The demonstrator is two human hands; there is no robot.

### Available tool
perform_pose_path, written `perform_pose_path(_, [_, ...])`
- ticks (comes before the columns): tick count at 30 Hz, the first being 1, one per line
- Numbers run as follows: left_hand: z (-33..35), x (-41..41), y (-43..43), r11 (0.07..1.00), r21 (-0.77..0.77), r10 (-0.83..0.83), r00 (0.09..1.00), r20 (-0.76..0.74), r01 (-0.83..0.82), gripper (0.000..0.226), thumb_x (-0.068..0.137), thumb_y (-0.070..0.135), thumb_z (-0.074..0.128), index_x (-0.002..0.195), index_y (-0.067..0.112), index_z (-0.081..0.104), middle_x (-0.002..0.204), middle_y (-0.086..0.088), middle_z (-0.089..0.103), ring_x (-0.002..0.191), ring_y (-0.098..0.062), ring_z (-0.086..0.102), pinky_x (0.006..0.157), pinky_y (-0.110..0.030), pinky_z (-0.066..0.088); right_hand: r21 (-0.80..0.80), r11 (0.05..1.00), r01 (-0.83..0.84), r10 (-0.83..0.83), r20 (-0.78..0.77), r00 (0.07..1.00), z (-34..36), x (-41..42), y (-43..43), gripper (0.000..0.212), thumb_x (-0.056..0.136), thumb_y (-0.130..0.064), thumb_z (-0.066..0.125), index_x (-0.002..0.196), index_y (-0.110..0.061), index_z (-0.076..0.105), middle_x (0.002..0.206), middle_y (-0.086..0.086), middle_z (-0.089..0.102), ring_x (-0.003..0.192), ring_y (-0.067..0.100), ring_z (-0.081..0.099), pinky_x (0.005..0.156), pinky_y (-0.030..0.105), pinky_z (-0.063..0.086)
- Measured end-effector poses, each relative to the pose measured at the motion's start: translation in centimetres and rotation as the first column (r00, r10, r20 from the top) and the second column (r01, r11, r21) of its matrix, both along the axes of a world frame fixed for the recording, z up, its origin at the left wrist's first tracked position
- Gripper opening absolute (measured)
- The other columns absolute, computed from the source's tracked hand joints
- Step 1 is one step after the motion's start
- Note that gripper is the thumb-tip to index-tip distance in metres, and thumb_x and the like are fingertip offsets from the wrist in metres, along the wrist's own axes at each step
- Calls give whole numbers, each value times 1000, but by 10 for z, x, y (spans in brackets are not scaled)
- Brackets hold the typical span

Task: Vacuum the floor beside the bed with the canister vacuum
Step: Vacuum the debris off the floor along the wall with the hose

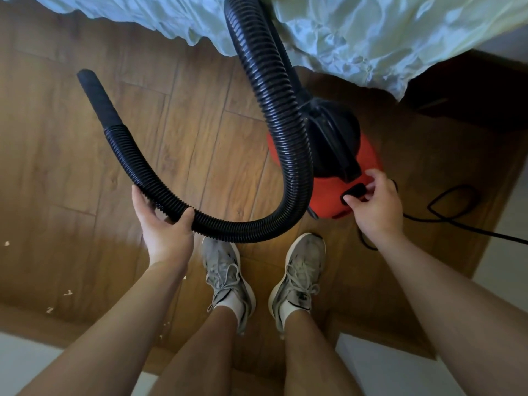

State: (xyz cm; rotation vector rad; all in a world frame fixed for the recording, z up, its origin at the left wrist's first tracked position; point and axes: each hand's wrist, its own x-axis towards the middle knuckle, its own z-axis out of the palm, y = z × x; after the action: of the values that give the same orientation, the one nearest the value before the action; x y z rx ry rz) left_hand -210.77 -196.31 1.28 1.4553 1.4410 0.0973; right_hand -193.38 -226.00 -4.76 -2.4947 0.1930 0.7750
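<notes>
— Two hands are working here; which one is steering the next move?

— Left hand, I'd judge. It is cupping the black ribbed plastic hose from underneath, with the thumb and fingers curling round it. The right hand is reaching to the round red canister vacuum, which is sitting on the brown wood-plank floor just beside the bed's pale green crumpled sheet.

— What are the right fingers doing?

— Thumb and forefinger are closing on the small black switch on the canister's near edge. Whether it is being pressed, I cannot tell.

— And the business end?

— The smooth black tapered nozzle is lying forward and to the left of the left hand, its long axis running from the grip away towards the bed, with the tip pointing away from the person. It is looking lifted off the boards, though I am not certain.

— So where is the dirt lying?

— Pale scattered crumbs are sitting on the floor at the person's left, nearer the body than the nozzle tip. The nozzle is pointing away from them, so the left hand is probably needing to swing it back and down.

— Any snag?

— The thin black power cord is looping on the right, well apart from that sweep.
</notes>
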Motion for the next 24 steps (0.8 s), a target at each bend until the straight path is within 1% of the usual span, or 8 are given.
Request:
perform_pose_path(3, [-2, -1, -2, 1000, 5, 4, 1000, -2, -4, 98, 93, -2, 66, 160, 43, 10, 157, 11, 36, 102, 4, 61, 83, -20, 51, 1, 1000, 0, 0, 17, 1000, -2, 0, 0, 65, 81, -25, 82, 136, -26, 47, 115, -5, 51, 95, 22, 63, 79, 41, 56])
perform_pose_path(6, [-2, -2, -5, 1000, 7, 6, 1000, -4, -6, 98, 93, -2, 66, 159, 46, 11, 155, 13, 37, 106, 0, 62, 88, -27, 52, 3, 1000, -12, 12, 33, 999, -4, 0, -1, 63, 82, -24, 80, 136, -26, 48, 113, -4, 51, 95, 21, 62, 78, 39, 55])
perform_pose_path(8, [-2, -1, -6, 1000, 7, 6, 1000, -10, -6, 98, 93, -2, 66, 159, 46, 11, 153, 14, 38, 108, -3, 63, 87, -26, 53, -5, 1000, -18, 19, 39, 999, -4, 1, -2, 60, 84, -22, 79, 135, -26, 49, 112, -4, 52, 95, 21, 62, 77, 37, 54])
perform_pose_path(11, [-4, 0, -8, 1000, 10, 6, 1000, -8, -6, 98, 93, -3, 66, 159, 46, 12, 152, 12, 40, 109, -9, 65, 83, -24, 55, -19, 1000, -12, 13, 31, 999, -3, 5, -2, 60, 83, -21, 79, 135, -25, 50, 112, -4, 52, 95, 21, 62, 81, 39, 56])
perform_pose_path(15, [-6, 3, -10, 1000, 12, 6, 1000, -13, -6, 97, 93, -3, 66, 159, 44, 12, 150, 9, 42, 111, -14, 65, 70, -16, 56, -61, 998, -33, 34, 17, 999, -4, 11, 2, 60, 80, -21, 81, 131, -25, 49, 118, 1, 55, 101, 26, 63, 80, 39, 55])
perform_pose_path(18, [-8, 6, -11, 1000, 5, 14, 1000, -22, -13, 97, 93, -2, 66, 159, 43, 11, 152, 8, 41, 114, -17, 65, 71, -17, 56, -90, 994, -59, 60, 9, 998, -4, 15, 3, 60, 80, -20, 82, 129, -24, 48, 122, 3, 56, 102, 27, 63, 76, 36, 53])
perform_pose_path(22, [-10, 8, -11, 1000, 2, 27, 1000, -16, -27, 97, 93, -2, 66, 159, 43, 12, 150, 9, 42, 110, -16, 66, 71, -18, 58, -85, 994, -67, 67, -3, 998, -5, 19, 5, 60, 80, -21, 82, 128, -23, 47, 117, 3, 56, 99, 26, 62, 75, 35, 51])
perform_pose_path(24, [-11, 9, -12, 999, -6, 34, 999, -21, -34, 96, 93, -2, 66, 159, 43, 12, 149, 11, 42, 109, -15, 66, 77, -23, 58, -94, 993, -65, 65, -5, 998, -5, 21, 9, 61, 80, -22, 82, 128, -23, 45, 118, 5, 58, 99, 28, 62, 75, 36, 52])
